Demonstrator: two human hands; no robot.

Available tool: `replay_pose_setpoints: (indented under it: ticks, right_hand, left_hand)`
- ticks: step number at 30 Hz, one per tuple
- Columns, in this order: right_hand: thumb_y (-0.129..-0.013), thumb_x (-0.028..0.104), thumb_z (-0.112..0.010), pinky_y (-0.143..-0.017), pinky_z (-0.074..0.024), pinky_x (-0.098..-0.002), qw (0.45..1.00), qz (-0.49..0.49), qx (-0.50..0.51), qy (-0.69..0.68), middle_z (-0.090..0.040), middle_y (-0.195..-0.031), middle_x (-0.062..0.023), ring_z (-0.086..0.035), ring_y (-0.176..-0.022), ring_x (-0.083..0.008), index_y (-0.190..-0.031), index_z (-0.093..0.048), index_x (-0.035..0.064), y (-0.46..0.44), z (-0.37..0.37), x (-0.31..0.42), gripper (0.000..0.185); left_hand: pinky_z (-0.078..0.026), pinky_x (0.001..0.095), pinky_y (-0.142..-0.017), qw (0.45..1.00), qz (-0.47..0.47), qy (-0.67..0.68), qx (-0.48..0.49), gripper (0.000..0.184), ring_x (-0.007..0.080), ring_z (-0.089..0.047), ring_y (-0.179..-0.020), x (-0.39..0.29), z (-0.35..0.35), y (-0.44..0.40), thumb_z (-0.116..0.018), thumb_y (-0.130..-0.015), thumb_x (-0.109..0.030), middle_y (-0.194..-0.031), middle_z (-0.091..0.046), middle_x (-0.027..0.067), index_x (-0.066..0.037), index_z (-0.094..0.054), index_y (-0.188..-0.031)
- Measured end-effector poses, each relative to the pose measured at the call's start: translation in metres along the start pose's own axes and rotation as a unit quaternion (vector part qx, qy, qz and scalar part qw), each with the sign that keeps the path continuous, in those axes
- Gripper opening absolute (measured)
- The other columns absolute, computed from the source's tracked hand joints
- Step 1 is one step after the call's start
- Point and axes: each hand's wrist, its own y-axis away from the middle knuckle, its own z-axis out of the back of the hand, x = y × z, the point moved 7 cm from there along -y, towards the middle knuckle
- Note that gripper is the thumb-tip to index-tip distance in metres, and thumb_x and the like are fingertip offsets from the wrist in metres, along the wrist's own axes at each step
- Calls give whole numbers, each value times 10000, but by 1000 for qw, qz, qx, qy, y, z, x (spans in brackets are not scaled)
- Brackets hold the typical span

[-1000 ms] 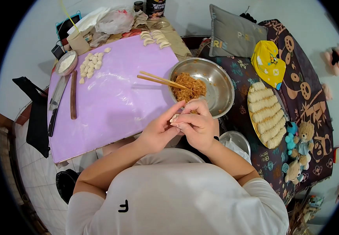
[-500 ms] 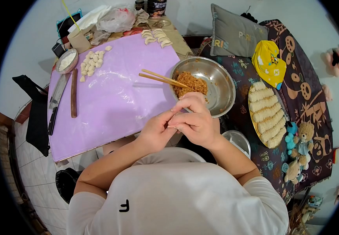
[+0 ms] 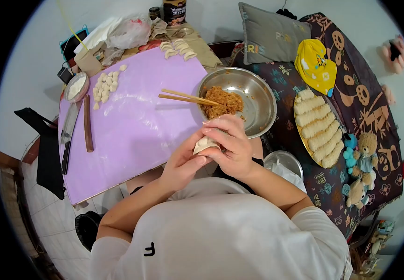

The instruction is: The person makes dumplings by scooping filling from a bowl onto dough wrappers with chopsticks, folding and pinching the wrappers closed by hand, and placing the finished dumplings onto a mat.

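Between my two hands is a pale dumpling (image 3: 205, 145), partly covered by the fingers. My left hand (image 3: 183, 161) cups it from the left, thumb along the near side. From the right, my right hand (image 3: 232, 147) closes its fingers and thumb over the dumpling's edge. Just beyond the hands stands a steel bowl (image 3: 262, 105) with brown minced filling (image 3: 225, 103) inside. A pair of chopsticks (image 3: 183, 97) rests in the filling, their ends sticking out to the left over the purple mat (image 3: 136, 130).
On the mat lie small dough pieces (image 3: 105, 87), finished dumplings (image 3: 178, 48), a rolling pin (image 3: 88, 123) and a knife (image 3: 69, 133). A flour bowl (image 3: 77, 87) stands at the left edge. Rolls on a yellow plate (image 3: 321, 130) and plush toys (image 3: 366, 147) are right.
The hands have opened slightly around the dumpling, so more of its pale dough shows. The whole view has shifted a little; the bowl and chopsticks stay in place.
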Motion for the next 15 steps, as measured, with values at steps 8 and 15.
replay_pose_setpoints:
  ticks: [8, 15]
  right_hand:
    - [-689, 95, -722, -837, -437, -365, 999, 6, -20, 26, -644, -1004, -43, -512, -969, -280, -829, -726, 97, 0, 4, 3, 140]
    - [-699, 51, -704, -862, -432, -369, 999, 21, -43, 1, -649, -981, -38, -515, -977, -286, -827, -724, 84, 4, 14, -2, 134]
  left_hand:
    - [-337, 388, -1069, 988, -2, 134, -79, 493, 221, -382, -1293, 9, 4, -2, -355, -1011, -204, -1404, -369, 120, -9, -215, -1442]
    - [-326, 394, -1083, 983, -43, 172, -39, 450, 215, -391, -1286, 12, 0, -6, -344, -1005, -146, -1401, -378, 106, -35, -261, -1433]
